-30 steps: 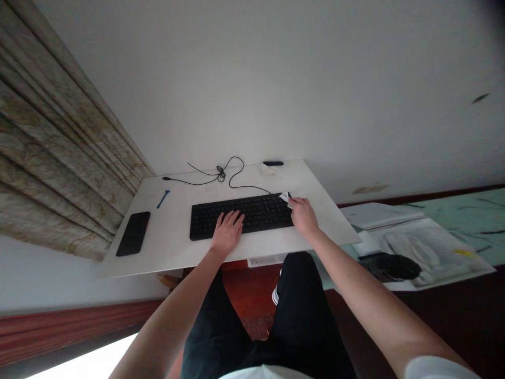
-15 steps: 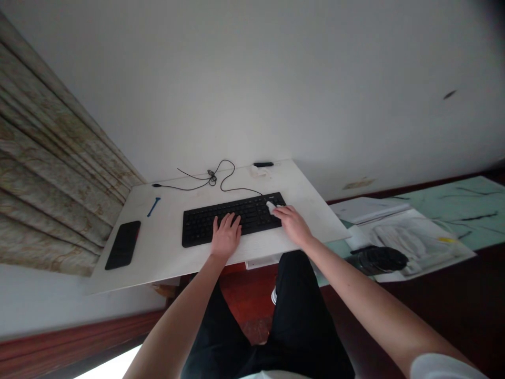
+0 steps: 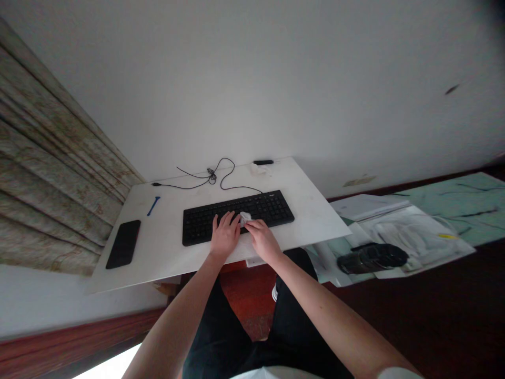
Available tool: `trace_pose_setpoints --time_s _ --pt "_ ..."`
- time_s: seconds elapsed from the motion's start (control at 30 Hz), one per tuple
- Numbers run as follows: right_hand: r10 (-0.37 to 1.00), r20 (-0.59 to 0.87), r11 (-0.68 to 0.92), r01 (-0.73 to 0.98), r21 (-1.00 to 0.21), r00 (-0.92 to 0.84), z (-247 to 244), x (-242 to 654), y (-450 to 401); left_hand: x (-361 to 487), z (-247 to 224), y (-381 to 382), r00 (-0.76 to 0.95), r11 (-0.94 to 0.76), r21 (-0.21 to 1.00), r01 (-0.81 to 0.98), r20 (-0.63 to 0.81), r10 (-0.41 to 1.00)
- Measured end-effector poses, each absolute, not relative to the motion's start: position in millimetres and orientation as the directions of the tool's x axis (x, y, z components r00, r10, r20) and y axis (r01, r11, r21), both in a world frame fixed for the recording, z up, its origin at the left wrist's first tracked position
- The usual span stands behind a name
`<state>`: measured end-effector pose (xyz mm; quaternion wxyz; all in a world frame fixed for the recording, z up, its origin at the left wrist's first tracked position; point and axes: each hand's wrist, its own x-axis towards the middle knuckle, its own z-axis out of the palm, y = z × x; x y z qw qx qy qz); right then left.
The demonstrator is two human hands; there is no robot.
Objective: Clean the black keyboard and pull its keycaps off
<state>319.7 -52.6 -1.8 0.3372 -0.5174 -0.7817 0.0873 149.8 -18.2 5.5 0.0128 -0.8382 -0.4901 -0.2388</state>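
A black keyboard point(image 3: 272, 207) lies on the white desk, its cable running up from the back edge. My left hand point(image 3: 225, 236) rests on the left-middle keys with its fingers spread. Close to its index finger, my right hand point(image 3: 263, 239) pinches a crumpled white tissue point(image 3: 245, 216) against the middle of the keyboard. Part of the tissue is hidden by the fingers of my right hand. The keys under both hands are covered.
On the desk point(image 3: 311, 226) are a black phone point(image 3: 123, 244), a blue stick-like tool point(image 3: 153, 206), a knotted cable point(image 3: 212, 176), a black pen-like object point(image 3: 263, 162) and crumpled tissue point(image 3: 259, 169). A dark bottle-like object point(image 3: 371, 258) lies to the right on a lower marbled table point(image 3: 473, 205).
My right hand has moved left with the tissue, from the keyboard's right end to its middle beside my left hand. The left hand has stayed in place.
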Motion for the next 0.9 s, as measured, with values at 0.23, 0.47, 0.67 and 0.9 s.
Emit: trace_pose_setpoints --time_s 0.23,0.47,0.67,0.9 --pt "0.900 0.436 0.224 0.865 -0.450 -0.006 -1.5 391.8 -43.5 79.0 9.2 -18.9 0.290 -0.464 0.278 0.841 0.492 0.821" --pt "0.915 0.397 0.100 0.914 -0.393 0.071 2.1 414.0 -42.3 -0.9 2.6 -18.6 0.072 -0.306 0.498 0.812 0.434 0.898" --pt "0.932 0.352 0.245 0.865 -0.438 -0.086 1.8 324.2 -44.3 0.3 1.7 -20.2 0.022 -0.295 0.611 0.734 0.413 0.911" --pt "0.891 0.369 0.432 0.749 -0.502 -0.266 4.7 233.9 -40.4 -2.7 0.0 -20.1 0.014 -0.316 0.655 0.687 0.423 0.906"
